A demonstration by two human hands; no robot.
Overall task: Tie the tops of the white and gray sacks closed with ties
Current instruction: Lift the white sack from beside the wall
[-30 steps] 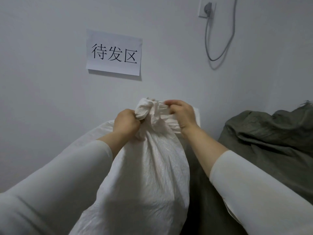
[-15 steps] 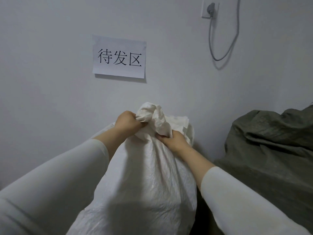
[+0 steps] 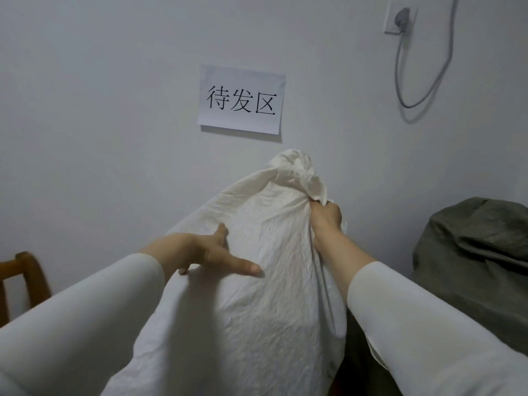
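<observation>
Two hands meet the crinkled white woven sack (image 3: 271,310) against the pale wall (image 3: 114,138): right hand (image 3: 325,218) with fingers clenched round its bunched top, left hand (image 3: 205,252) flat on its side, fingers released. The slumped gray sack (image 3: 471,252) sits just beside.

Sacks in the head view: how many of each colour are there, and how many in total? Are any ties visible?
White sack: 1, its gathered top gripped by the right hand
Gray sack: 1
Ties in view: 0
Total sacks: 2
</observation>
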